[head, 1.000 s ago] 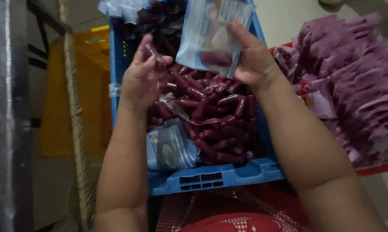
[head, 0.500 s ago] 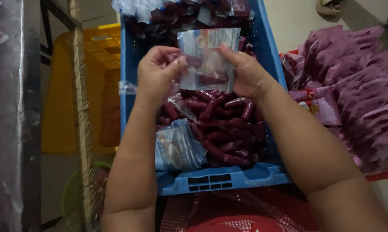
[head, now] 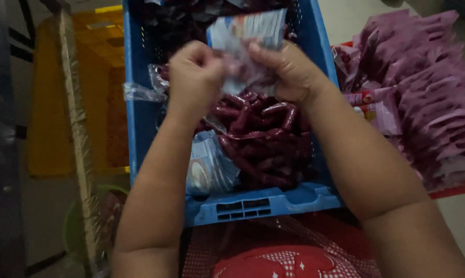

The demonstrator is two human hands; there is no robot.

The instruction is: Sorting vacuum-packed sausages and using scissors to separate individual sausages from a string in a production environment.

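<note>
Both hands hold one clear plastic pouch (head: 249,38) with a printed top, above a blue plastic crate (head: 253,203). My left hand (head: 195,77) pinches its left side, and my right hand (head: 289,69) grips its right side with the thumb on top. The pouch's lower half is blurred and looks reddish; what is in it I cannot tell. Under the hands the crate is heaped with dark red sausages (head: 266,136). An empty printed pouch (head: 209,167) lies in the crate's near left corner.
A large pile of filled purple-pink packets (head: 423,87) lies to the right on a red surface. A yellow crate (head: 83,98) stands to the left behind a vertical pole (head: 78,139). A red checked cloth (head: 273,257) covers my lap.
The pouch came down from raised in my right hand to held between both hands over the sausages. My left hand rose from the sausage heap to the pouch.
</note>
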